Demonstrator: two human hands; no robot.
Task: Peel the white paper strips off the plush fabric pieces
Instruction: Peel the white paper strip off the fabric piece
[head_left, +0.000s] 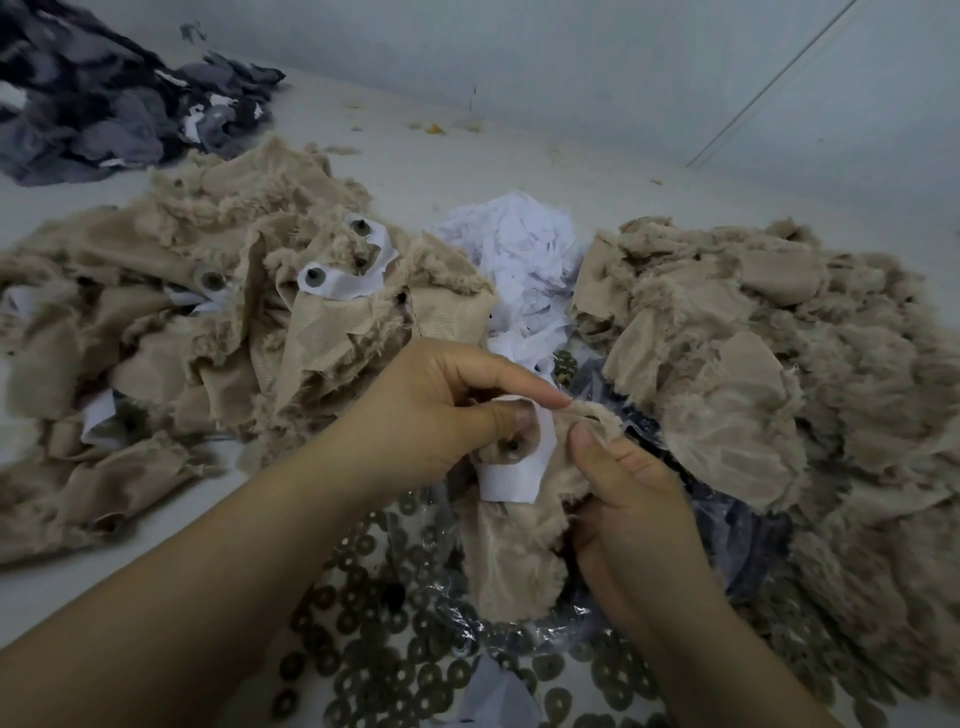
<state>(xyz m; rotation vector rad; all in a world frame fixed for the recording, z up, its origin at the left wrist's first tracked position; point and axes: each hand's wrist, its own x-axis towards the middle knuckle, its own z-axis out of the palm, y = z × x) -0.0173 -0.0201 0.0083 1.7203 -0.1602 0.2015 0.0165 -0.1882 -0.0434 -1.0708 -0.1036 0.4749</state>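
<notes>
Your two hands meet over a single beige plush piece (511, 551) held above the scatter of dark ring-shaped washers (363, 613) and crinkled clear plastic (457, 618) at the near edge of the surface (467, 156). Your left hand (431, 415) pinches the top of the white paper strip (511, 475) between thumb and forefinger, the strip bent away from the fabric backing around a dark round stud. Your right hand (628, 499) grips the fuzzy edge of the same piece just beside the strip, thumb on top. To the left lies a heap of beige pieces (182, 312), several with white strips on them; to the right, a second beige heap (779, 364) shows none that you can make out. Between the heaps sits a mound of loose white paper (519, 260). A grey fabric pile (104, 98) lies at the far left.
</notes>
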